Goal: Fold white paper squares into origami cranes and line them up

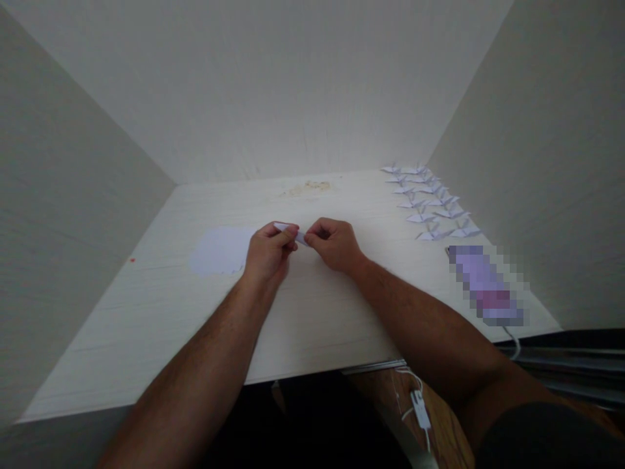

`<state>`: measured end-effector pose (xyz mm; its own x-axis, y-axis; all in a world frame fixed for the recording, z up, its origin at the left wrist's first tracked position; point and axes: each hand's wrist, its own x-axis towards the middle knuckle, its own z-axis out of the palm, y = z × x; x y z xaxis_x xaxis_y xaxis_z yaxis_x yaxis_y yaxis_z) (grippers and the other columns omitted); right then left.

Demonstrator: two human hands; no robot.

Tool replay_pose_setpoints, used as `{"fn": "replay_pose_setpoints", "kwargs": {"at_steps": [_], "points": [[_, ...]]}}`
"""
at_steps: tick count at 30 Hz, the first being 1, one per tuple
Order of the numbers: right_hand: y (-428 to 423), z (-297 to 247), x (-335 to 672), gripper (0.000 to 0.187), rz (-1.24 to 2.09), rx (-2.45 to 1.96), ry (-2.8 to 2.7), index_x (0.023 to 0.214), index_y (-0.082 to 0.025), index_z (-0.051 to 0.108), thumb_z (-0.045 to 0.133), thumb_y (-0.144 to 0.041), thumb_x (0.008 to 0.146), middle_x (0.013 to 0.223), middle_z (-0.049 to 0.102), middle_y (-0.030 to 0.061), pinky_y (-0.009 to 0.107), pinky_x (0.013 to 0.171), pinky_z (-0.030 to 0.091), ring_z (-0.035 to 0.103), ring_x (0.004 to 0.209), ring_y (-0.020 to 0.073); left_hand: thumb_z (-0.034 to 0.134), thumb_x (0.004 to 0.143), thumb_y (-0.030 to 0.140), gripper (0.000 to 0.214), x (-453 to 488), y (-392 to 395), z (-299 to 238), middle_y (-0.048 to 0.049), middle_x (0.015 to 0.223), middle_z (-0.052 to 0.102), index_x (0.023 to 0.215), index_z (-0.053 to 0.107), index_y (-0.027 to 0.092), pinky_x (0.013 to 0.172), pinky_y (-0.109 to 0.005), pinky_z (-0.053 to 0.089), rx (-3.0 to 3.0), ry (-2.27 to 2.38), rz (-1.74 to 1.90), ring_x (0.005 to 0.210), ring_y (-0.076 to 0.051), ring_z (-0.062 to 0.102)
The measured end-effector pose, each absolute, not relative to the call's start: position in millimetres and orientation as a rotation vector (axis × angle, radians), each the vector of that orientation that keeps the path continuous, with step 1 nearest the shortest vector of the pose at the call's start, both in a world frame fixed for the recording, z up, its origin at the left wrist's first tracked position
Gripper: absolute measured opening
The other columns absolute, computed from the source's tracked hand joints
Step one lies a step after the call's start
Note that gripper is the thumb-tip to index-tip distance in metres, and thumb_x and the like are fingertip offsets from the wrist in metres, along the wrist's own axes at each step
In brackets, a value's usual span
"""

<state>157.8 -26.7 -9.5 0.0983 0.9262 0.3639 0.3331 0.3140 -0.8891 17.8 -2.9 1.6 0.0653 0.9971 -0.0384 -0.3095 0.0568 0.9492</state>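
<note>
We have a small folded paper [301, 239] up between both hands, over the middle of the counter [325, 319]. Our left hand [268, 249] holds one end, thumb laid flat along the top and fingers curled beneath, so the grip there is closed on the paper. Our right hand [338, 245] pinches the other end in a narrow grip between thumb and fingertips. The light is dim and the piece is small, so we cannot fairly say how its folds run.

Just beside our left wrist, a spread of white sheets [215, 251] lies flat, partly covered by that hand. Further left, near the counter's edge, there is a small red spot [132, 260]. A brownish patch [317, 186] marks the surface near the back wall [293, 98].

To the far right, about a dozen paper cranes [450, 213] stand in two slanting rows close to the side wall [551, 156]. Nearer to us than the cranes lies a blurred-out oblong object [483, 283], with a pale cable [512, 342] at its near end. Below the counter, a white box with a cord [420, 409] shows above the brown wooden floor [445, 423].
</note>
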Motion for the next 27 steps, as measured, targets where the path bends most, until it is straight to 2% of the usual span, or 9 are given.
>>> {"fn": "replay_pose_setpoints", "kwargs": {"at_steps": [5, 11, 15, 19, 27], "points": [[-25, -10, 156, 0.014, 0.701, -1.221, -1.455, 0.063, -0.018, 0.063, 0.064, -0.025, 0.074, 0.056, 0.058, -0.0034, 0.024, 0.054, 0.039, 0.05, 0.054, 0.0098, 0.074, 0.062, 0.016, 0.012, 18, -4, 1, 0.0008, 0.062, 0.056, 0.066, 0.064, 0.014, 0.051, -0.023, 0.038, 0.934, 0.949, 1.266, 0.053, -0.008, 0.049], [-16, -16, 155, 0.015, 0.964, -1.165, -1.211, 0.065, -0.018, 0.062, 0.067, -0.029, 0.072, 0.056, 0.059, -0.0026, 0.023, 0.051, 0.044, 0.053, 0.05, 0.0097, 0.073, 0.069, 0.033, 0.023, 15, -4, 1, -0.0011, 0.071, 0.061, 0.082, 0.068, 0.015, 0.055, -0.024, 0.045, 0.901, 0.874, 1.189, 0.059, -0.01, 0.055], [-15, -16, 155, 0.017, 1.05, -1.157, -1.117, 0.064, -0.018, 0.059, 0.068, -0.031, 0.07, 0.053, 0.058, -0.0039, 0.022, 0.049, 0.045, 0.053, 0.047, 0.0086, 0.076, 0.061, 0.023, 0.017, 15, -5, 0, 0.0002, 0.064, 0.061, 0.071, 0.065, 0.015, 0.056, -0.023, 0.046, 0.987, 0.921, 1.209, 0.057, -0.01, 0.057], [-17, -15, 155, 0.016, 1.018, -1.145, -1.174, 0.065, -0.018, 0.059, 0.068, -0.03, 0.07, 0.053, 0.059, -0.0037, 0.022, 0.048, 0.044, 0.052, 0.047, 0.0086, 0.075, 0.063, 0.021, 0.015, 17, -5, -5, 0.001, 0.055, 0.059, 0.06, 0.062, 0.016, 0.052, -0.022, 0.043, 1.1, 0.984, 1.259, 0.051, -0.009, 0.054], [-17, -15, 155, 0.01, 0.802, -1.145, -1.244, 0.073, -0.018, 0.063, 0.067, -0.026, 0.071, 0.064, 0.064, -0.0015, 0.025, 0.056, 0.048, 0.058, 0.057, 0.011, 0.074, 0.066, 0.025, 0.012, 14, -1, -11, 0.0007, 0.052, 0.06, 0.062, 0.066, 0.017, 0.048, -0.022, 0.038, 1.345, 1.142, 1.236, 0.047, -0.009, 0.051]]}}
